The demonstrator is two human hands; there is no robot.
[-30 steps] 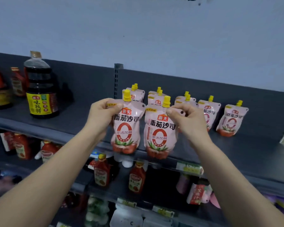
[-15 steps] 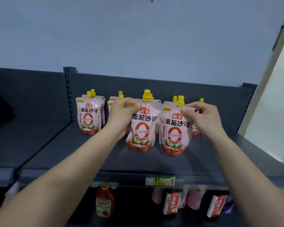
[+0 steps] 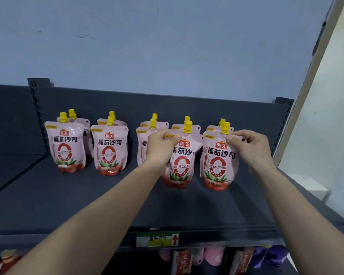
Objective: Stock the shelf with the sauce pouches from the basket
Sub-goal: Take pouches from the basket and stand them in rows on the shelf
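Pinching the top corner of one sauce pouch with the left grip, a second pouch with the right grip. Held upright, possibly resting on the shelf, just before standing rows of pouches.

Dark shelf, upright sauce pouches.

The left hand hides most of the front pouch at its nine o'clock. Rear pouches show little beyond their yellow caps. At six o'clock, the price label is blurred past reading, and the lower-shelf bottles are cut off by the bottom edge.
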